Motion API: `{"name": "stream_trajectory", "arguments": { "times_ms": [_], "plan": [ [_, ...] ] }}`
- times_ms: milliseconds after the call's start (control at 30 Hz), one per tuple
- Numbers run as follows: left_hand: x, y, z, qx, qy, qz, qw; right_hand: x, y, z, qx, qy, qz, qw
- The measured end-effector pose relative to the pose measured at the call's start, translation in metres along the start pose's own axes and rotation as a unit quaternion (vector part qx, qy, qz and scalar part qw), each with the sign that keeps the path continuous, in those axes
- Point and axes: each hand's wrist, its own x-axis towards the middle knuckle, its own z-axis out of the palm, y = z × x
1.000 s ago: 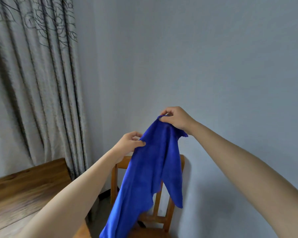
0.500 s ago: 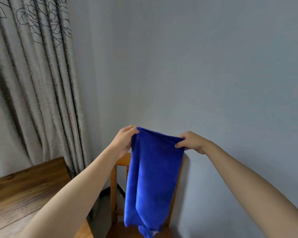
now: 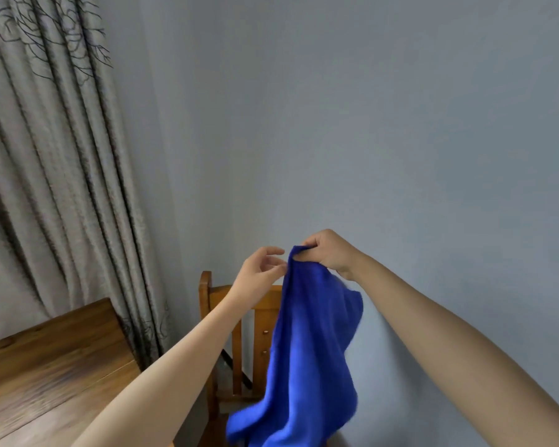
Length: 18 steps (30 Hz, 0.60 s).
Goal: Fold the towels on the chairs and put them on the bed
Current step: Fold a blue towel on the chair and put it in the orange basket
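A blue towel hangs in the air in front of a wooden chair that stands against the wall. My right hand pinches the towel's top edge, where the cloth is bunched together. My left hand hovers just left of that bunched top with its fingers loosely spread, fingertips at the cloth's edge, holding nothing. The towel's lower end swings blurred over the chair seat. The bed is out of view.
A wooden table fills the lower left. A grey patterned curtain hangs behind it. A plain grey wall runs behind and to the right of the chair.
Half a second ago both hands held the towel's top edge spread wide. Now the two ends are together in my right hand, and my left hand has let go.
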Motion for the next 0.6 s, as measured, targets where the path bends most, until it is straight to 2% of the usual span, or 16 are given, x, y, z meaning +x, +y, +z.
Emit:
{"name": "stream_trajectory", "arguments": {
  "times_ms": [133,267,433,600],
  "plan": [
    [-0.007,0.006,-0.002,-0.004,0.052,0.051,0.997,-0.001,-0.001,0.003,-0.022,-0.011,0.001,1.000],
    [-0.009,0.008,-0.003,0.070,0.071,0.105,0.989,-0.004,0.000,0.005,-0.039,-0.016,0.007,0.999],
    [-0.006,0.009,-0.003,0.129,0.082,0.098,0.983,-0.009,0.006,0.010,-0.041,-0.041,0.010,0.998],
    [-0.009,0.013,-0.006,0.105,0.055,0.081,0.990,-0.010,0.011,0.014,-0.048,-0.050,0.006,0.998]
  ]
}}
